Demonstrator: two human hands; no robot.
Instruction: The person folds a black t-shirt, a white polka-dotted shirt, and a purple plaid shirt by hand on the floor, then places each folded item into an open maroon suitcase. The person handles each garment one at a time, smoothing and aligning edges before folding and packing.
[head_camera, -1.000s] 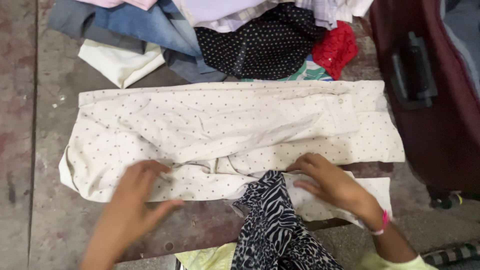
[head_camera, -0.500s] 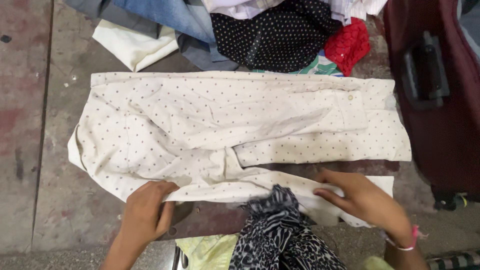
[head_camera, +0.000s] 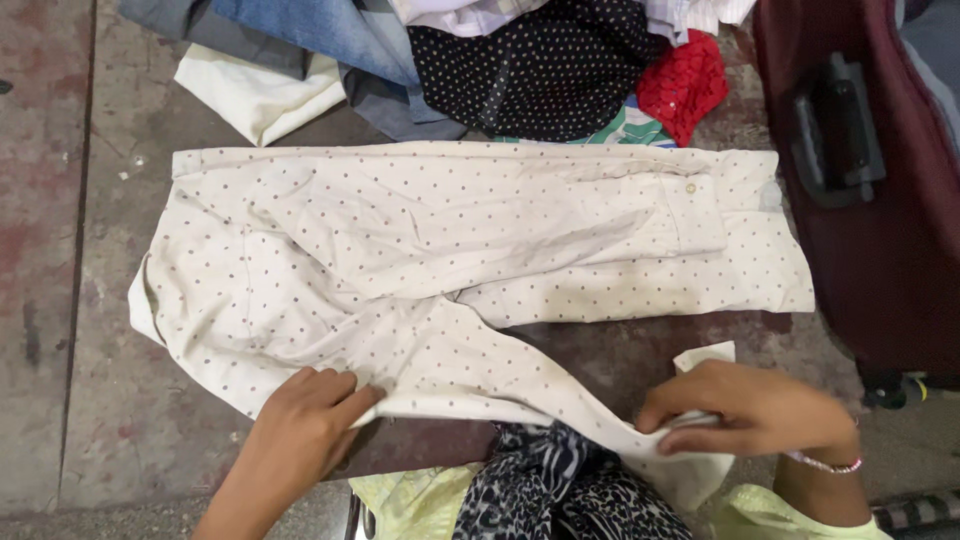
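Right now my right hand (head_camera: 752, 408) is pinched shut on the cuff end of the near leg of the cream dotted trousers (head_camera: 450, 250), fingers curled over the cloth w/ a bit of hem sticking up behind my knuckles. My left hand (head_camera: 300, 425) is pressing flat on the near edge of the same garment, close to the crotch seam, fingers together; can't tell if it actually grips the fabric or just pins it, so no firm call there.

Trousers lie spread across the reddish stone slab (head_camera: 60, 300), waistband to my left, legs running right. Far leg is laid straight & fairly smooth, its hem near the maroon suitcase (head_camera: 880, 200). Near leg is the messy part: it slants away from the other, toward my lap, and its end hangs off the slab edge over my black-and-white zebra-print scarf (head_camera: 560, 490).

As I judge it: spreading out is mostly done, the far half is flat, but the two legs aren't lined up yet, so folding proper hasn't begun. Near leg needs bringing onto the far one, then wrinkles around the seat smoothed, then the folds.

Beyond the trousers, a pile of clothes (head_camera: 480, 60) sits at the far edge: denim, black dotted cloth, red lace, an off-white piece. All untouched.
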